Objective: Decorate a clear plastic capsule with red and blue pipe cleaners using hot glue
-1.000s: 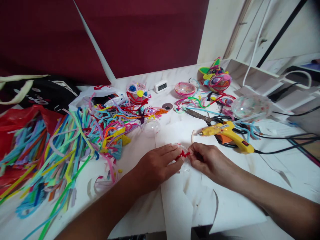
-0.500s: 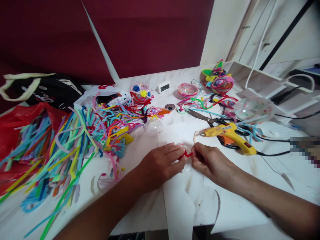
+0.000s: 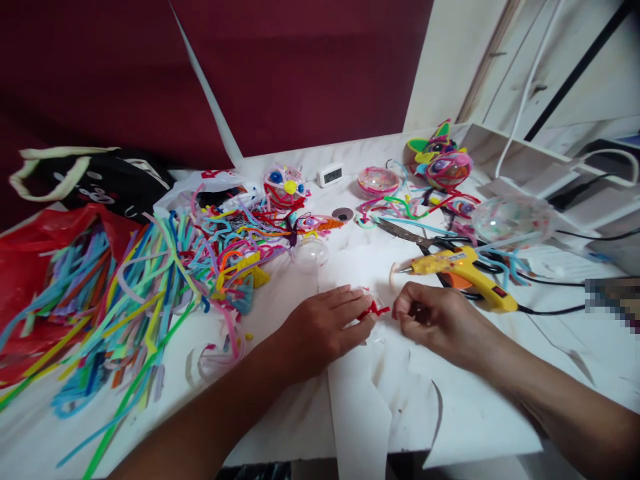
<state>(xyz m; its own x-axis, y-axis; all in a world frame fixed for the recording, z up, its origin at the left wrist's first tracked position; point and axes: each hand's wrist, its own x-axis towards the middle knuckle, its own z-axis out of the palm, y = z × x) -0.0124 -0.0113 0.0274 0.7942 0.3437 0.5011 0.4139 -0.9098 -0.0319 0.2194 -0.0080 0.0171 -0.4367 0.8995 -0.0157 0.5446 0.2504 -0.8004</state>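
My left hand (image 3: 320, 327) lies on the white table (image 3: 450, 413) with its fingertips pinching a short bent red pipe cleaner (image 3: 373, 310) against a small clear plastic piece. My right hand (image 3: 435, 320) hovers just right of the red piece, a small gap between them, its fingers curled loosely with nothing visible in them. A yellow hot glue gun (image 3: 465, 270) lies just behind my right hand, nozzle pointing left.
A big heap of coloured pipe cleaners (image 3: 135, 287) spills from a red bag (image 3: 30, 253) at the left. Scissors (image 3: 410, 235), clear plastic balls (image 3: 510, 217), decorated balls (image 3: 285, 187), a small digital clock (image 3: 331, 175) and black cables (image 3: 565, 307) crowd the back and right.
My right hand has let go of the red pipe cleaner and drawn slightly to the right. My left hand still holds the piece in place.
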